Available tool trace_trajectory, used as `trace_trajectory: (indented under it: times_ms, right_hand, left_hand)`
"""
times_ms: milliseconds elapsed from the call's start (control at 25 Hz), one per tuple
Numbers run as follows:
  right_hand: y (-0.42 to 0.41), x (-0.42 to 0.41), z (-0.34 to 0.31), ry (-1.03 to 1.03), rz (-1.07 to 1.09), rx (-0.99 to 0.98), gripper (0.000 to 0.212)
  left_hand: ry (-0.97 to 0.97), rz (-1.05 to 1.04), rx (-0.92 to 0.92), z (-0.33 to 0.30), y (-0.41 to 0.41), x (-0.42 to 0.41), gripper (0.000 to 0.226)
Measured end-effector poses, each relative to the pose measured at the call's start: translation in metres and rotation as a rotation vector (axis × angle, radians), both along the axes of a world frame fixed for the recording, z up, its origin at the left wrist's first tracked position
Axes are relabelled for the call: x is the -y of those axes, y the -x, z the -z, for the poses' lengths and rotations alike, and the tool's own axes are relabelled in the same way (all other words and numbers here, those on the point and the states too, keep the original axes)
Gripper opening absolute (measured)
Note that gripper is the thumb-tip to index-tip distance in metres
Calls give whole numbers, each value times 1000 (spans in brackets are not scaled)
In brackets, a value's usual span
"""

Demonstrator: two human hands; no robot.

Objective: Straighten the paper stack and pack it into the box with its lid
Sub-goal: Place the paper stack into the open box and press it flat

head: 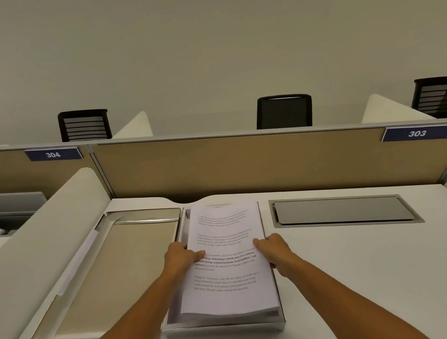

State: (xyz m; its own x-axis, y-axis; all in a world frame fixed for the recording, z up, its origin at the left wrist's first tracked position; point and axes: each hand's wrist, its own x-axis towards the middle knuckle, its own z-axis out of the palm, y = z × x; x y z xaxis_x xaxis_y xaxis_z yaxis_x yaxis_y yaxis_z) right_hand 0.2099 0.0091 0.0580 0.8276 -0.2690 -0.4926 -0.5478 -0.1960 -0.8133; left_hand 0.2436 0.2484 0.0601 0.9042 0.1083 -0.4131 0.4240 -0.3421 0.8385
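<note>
The paper stack (226, 261) lies lengthwise away from the person, over the box (225, 327). Printed text faces up. Left hand (181, 256) and right hand (274, 248) each grip a long edge; the lid (112, 273) lies beside it.

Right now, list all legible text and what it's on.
"304": blue plate on the left partition.
"303": blue plate on the right partition.
Paper stack, top sheet: printed paragraphs, mostly too small and blurred; the bold lines seem to include "strong community bonds, local traditions".
Nothing else carries text.

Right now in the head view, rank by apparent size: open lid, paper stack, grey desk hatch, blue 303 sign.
1. Beige-lined open lid
2. White printed paper stack
3. Grey metal desk hatch, farther away, so unsure
4. Blue 303 sign
</note>
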Motion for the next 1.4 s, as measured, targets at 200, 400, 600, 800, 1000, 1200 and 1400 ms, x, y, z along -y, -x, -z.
trace_trajectory:
  times_ms: [200, 400, 600, 800, 1000, 1200, 1400]
  right_hand:
    - [-36, -18, 19, 0, 15, -84, 14]
    - [-52, -23, 38, 74, -5, -129, 16]
    - [-54, -28, 46, 162, -28, -174, 21]
    - [-55, -27, 48, 217, -40, -189, 28]
    - [-50, -37, 44, 262, -111, -197, 24]
    - [-40, -49, 47, 252, -119, -196, 71]
    - [-36, -45, 47, 211, -99, -197, 75]
  left_hand:
    - [-22, -38, -58, 29, -34, -6, 26]
    - [-64, -28, -90, 50, -45, -5, 29]
    - [-97, -32, -118, 57, -44, -1, 33]
    - [-177, -22, -95, 55, -40, 4, 35]
    - [-219, -23, -56, 51, -36, 9, 36]
    - [-275, -25, 26, 51, -27, 14, 32]
    - [-283, -18, 25, 52, -27, 13, 36]
